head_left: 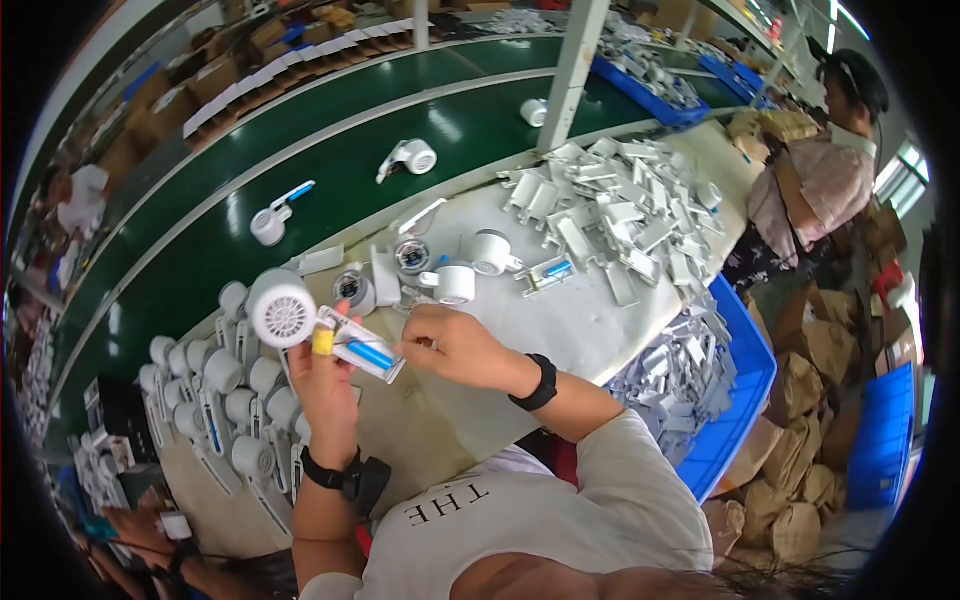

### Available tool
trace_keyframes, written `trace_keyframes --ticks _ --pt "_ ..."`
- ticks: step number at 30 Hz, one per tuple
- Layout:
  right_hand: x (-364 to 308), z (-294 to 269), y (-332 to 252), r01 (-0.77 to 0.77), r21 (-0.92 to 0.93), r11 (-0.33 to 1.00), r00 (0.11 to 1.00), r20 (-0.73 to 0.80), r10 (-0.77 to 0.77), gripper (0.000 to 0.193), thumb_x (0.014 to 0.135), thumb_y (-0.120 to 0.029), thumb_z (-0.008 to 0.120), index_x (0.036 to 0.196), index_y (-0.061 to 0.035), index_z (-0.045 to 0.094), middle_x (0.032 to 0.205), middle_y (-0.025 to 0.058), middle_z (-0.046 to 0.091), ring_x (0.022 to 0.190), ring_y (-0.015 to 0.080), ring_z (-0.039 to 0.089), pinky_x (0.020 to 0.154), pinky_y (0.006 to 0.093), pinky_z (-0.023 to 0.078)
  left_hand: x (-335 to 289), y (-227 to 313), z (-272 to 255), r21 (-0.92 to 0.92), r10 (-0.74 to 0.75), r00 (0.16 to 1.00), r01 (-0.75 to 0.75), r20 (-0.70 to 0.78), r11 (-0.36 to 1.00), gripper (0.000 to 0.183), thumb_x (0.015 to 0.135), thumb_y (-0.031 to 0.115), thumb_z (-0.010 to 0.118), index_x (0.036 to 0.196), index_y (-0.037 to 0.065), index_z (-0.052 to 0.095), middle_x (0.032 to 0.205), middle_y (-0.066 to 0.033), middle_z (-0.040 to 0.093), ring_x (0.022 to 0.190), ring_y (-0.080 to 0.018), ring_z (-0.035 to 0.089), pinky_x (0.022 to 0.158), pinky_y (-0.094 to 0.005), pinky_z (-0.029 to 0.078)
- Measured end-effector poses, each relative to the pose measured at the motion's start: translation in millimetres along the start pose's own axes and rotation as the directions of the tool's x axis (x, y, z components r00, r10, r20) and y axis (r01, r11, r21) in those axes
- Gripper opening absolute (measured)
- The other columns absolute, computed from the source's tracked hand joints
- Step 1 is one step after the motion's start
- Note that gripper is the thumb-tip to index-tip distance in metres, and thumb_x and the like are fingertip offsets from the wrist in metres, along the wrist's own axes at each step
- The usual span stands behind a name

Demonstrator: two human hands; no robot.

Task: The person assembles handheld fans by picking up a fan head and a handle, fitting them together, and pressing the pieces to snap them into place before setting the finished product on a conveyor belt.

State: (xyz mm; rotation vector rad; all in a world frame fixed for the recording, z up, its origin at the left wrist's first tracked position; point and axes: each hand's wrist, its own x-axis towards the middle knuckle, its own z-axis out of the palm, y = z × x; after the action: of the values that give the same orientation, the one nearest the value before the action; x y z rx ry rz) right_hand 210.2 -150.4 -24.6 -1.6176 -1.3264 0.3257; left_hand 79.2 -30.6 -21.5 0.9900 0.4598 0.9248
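My left hand (325, 385) is closed round a white handheld fan (283, 310), near where its round, grilled head meets the handle. The handle lies uncovered, showing a blue battery cell (370, 354) and a yellow piece (323, 342). By the handle's far end is my right hand (455, 345), its fingers curled and pinched together. What they hold, if anything, is too small to make out. Just beyond my hands, several fan units with round white heads (455, 283) lie on the table, some with inner parts exposed. Another open handle (548, 275) also contains a blue cell.
Many fans (240, 405) crowd the table at left. Loose white handle shells (610, 205) are heaped at right, above a blue bin (745, 400) of more parts. A green conveyor (330, 165) carries spaced fan units behind a metal post (575, 80). A co-worker (815, 185) stands at right.
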Motion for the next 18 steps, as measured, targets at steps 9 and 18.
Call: trace_keyframes --ticks 9,18 --pt "-6.3 -125.6 95.1 -0.472 -0.667 0.577 0.853 -0.511 0.107 0.027 0.077 -0.029 0.059 0.09 -0.005 0.059 0.082 0.0145 0.063 0.078 0.0345 0.059 0.067 0.0411 0.047 -11.1 12.7 -30.6 -0.04 0.006 1.0 -0.006 0.005 0.999 0.038 0.091 0.026 0.047 0.122 0.005 0.039 0.118 -0.0172 0.053 0.095 -0.0261 0.06 0.069 -0.0316 0.052" --pt "-13.0 -149.3 111.1 -0.615 -0.688 0.385 0.788 -0.549 0.278 0.06 0.07 -0.023 0.06 0.123 -0.0059 0.037 0.1 0.0243 0.057 0.089 0.0405 0.056 0.076 0.0447 0.045 -5.9 12.8 -29.9 -0.055 -0.23 0.921 0.259 0.315 0.964 0.039 0.091 0.032 0.046 0.121 0.007 0.043 0.118 -0.0122 0.053 0.1 -0.0217 0.058 0.073 -0.0338 0.053"
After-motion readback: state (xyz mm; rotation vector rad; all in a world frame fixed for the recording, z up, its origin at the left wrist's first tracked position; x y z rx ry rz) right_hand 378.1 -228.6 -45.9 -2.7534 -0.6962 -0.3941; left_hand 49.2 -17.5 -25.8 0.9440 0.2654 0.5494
